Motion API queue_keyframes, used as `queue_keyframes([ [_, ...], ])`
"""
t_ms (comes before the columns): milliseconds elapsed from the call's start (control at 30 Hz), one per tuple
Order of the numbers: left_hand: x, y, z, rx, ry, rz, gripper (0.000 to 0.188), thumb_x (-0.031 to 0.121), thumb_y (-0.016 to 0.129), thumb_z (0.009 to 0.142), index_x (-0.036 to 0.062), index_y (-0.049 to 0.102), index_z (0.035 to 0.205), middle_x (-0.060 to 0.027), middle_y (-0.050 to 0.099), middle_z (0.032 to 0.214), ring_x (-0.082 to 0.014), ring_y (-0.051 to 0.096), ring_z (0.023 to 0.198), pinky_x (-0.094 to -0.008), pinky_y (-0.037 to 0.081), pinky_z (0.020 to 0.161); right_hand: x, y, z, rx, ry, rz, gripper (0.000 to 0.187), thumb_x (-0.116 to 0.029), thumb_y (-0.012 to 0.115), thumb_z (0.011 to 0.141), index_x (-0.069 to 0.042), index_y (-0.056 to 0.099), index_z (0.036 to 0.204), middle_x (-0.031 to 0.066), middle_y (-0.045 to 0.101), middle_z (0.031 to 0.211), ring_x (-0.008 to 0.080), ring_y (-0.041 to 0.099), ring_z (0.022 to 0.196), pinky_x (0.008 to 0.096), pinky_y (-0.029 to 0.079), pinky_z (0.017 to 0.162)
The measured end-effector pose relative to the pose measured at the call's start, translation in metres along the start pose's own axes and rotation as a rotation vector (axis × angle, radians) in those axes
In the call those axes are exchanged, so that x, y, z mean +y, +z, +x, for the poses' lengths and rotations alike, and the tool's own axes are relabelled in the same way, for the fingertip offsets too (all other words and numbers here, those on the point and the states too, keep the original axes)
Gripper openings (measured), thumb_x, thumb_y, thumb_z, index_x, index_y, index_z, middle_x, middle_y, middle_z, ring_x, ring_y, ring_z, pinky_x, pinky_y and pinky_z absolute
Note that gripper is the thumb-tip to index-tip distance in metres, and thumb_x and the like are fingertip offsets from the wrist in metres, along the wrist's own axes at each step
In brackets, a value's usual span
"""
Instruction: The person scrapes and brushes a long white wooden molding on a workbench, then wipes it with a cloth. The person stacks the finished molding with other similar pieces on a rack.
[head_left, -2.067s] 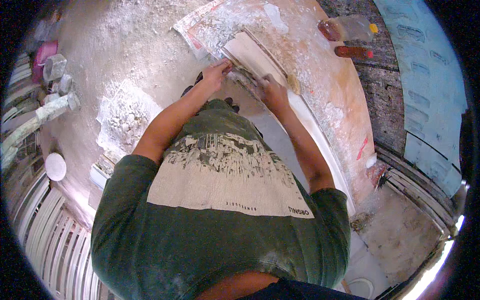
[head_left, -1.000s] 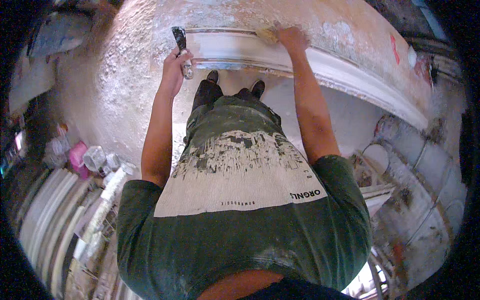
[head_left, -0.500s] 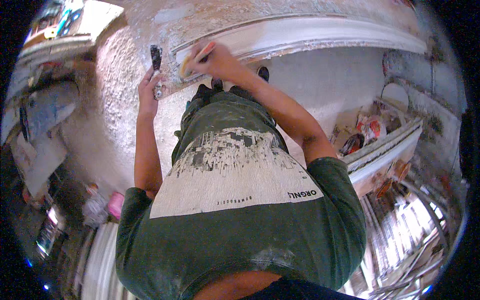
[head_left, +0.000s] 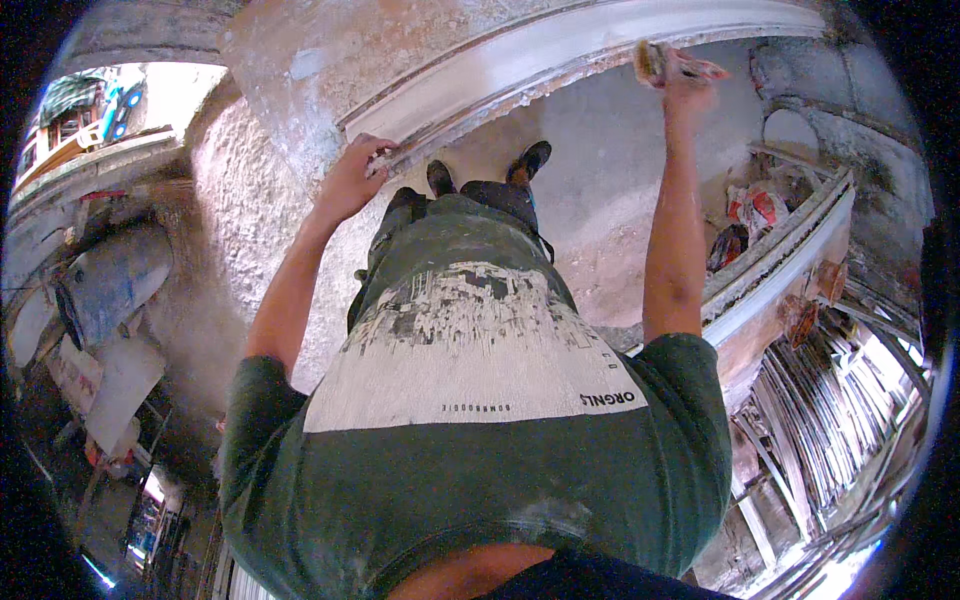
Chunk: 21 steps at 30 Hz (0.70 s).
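My right hand [head_left: 686,98] is closed around a paintbrush [head_left: 652,66] with pale yellowish bristles and a reddish handle, slightly blurred. It is raised at the right, by the near edge of a long white plaster moulding [head_left: 520,60] with ridged edges. My left hand [head_left: 350,178] is at the moulding's left end, its fingers curled. A whitish bit shows between the fingers; whether it is part of a tool or a lump of plaster cannot be made out.
The moulding lies on a stained worktop [head_left: 290,75]. At right stands a plaster-crusted trough [head_left: 775,255] with a red and white bag [head_left: 757,208] in it. Stacked long strips [head_left: 830,410] lie at lower right. Boards [head_left: 115,285] lean at left.
My right hand has swung with the brush from the moulding's left end far to the right. My left hand has moved right to the moulding's end; the putty knife it held upright no longer shows clearly.
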<state>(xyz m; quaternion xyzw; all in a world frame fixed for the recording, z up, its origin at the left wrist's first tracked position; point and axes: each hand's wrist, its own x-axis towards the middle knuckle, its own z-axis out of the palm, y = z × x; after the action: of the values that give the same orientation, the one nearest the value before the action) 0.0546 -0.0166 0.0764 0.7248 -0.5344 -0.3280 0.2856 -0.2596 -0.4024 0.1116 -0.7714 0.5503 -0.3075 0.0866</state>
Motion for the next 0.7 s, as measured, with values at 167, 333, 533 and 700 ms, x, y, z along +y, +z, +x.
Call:
queue_keyframes([
  [167, 0.004, 0.017, 0.018, -0.101, 0.056, 0.255, 0.033, 0.012, 0.059, 0.080, 0.0120, 0.057, 0.113, -0.0090, 0.055, 0.114, -0.0323, 0.058, 0.101, -0.0413, 0.050, 0.081, -0.033, -0.041, -0.044, -0.078, 0.260, 0.398, 0.030, -0.023, 0.073, 0.080, 0.006, 0.065, 0.079, 0.0087, 0.064, 0.062, 0.0150, 0.059, 0.049, 0.0294, 0.047, 0.048],
  [333, 0.026, 0.060, 0.112, -0.098, 0.314, 0.405, 0.031, 0.015, 0.055, 0.079, 0.0090, 0.058, 0.110, -0.0132, 0.056, 0.115, -0.0334, 0.059, 0.099, -0.0431, 0.052, 0.077, -0.005, -0.020, -0.090, -0.059, 0.595, 0.743, 0.024, -0.016, 0.073, 0.080, 0.005, 0.062, 0.081, 0.0070, 0.060, 0.063, 0.0125, 0.053, 0.045, 0.0264, 0.041, 0.042],
  [533, 0.100, 0.118, 0.269, -0.284, 0.241, 0.419, 0.031, 0.021, 0.058, 0.080, 0.0073, 0.057, 0.108, -0.0169, 0.056, 0.113, -0.0362, 0.057, 0.103, -0.0448, 0.049, 0.083, 0.036, -0.018, -0.080, -0.102, 0.765, 0.664, 0.028, -0.023, 0.077, 0.078, -0.001, 0.060, 0.076, 0.0044, 0.056, 0.061, 0.0091, 0.048, 0.046, 0.0244, 0.035, 0.039],
  [700, 0.036, 0.087, 0.203, -0.241, 0.372, 0.455, 0.025, 0.021, 0.056, 0.085, 0.0062, 0.059, 0.106, -0.0156, 0.057, 0.111, -0.0334, 0.056, 0.105, -0.0421, 0.048, 0.086, 0.074, -0.034, -0.061, 0.001, 0.791, 0.684, 0.031, -0.026, 0.077, 0.077, -0.003, 0.058, 0.069, 0.0023, 0.053, 0.060, 0.0092, 0.047, 0.047, 0.0247, 0.035, 0.042],
])
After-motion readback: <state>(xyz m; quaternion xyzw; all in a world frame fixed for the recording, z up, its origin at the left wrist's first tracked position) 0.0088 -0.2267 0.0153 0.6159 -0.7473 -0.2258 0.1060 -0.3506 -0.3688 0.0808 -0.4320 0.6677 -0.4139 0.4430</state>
